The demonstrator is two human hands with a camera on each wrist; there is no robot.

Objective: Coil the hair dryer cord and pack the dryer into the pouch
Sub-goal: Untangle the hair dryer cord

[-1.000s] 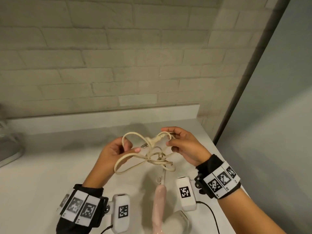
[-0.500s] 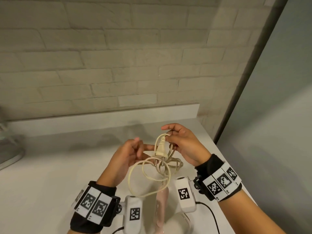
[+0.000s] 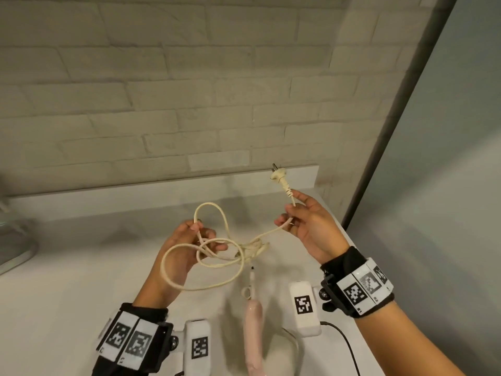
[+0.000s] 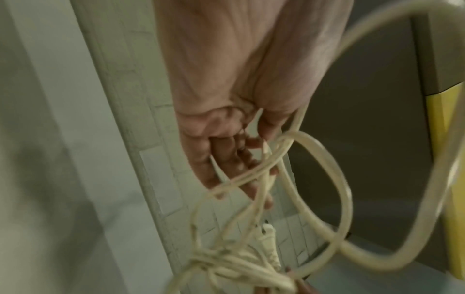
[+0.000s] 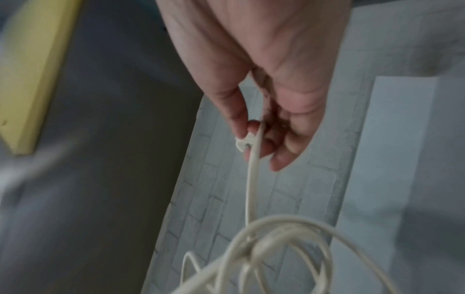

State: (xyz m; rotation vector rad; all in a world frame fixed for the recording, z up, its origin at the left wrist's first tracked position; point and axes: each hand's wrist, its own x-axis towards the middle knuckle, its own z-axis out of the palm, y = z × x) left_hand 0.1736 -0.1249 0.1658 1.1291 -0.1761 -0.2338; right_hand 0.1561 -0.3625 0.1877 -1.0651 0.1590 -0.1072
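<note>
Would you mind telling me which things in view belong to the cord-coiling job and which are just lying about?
Part of the job:
- cord, loose tangled loops held by the left hand
- plug, sticking up above the right hand, which pinches the cord just below it
- pink hair dryer, lying on the counter

Lying about:
- grey object at the far left edge, too cropped to identify

Your right hand now lifts the plug up and away to the right, drawing cord out of the tangle; your left hand now holds wider loops.
</note>
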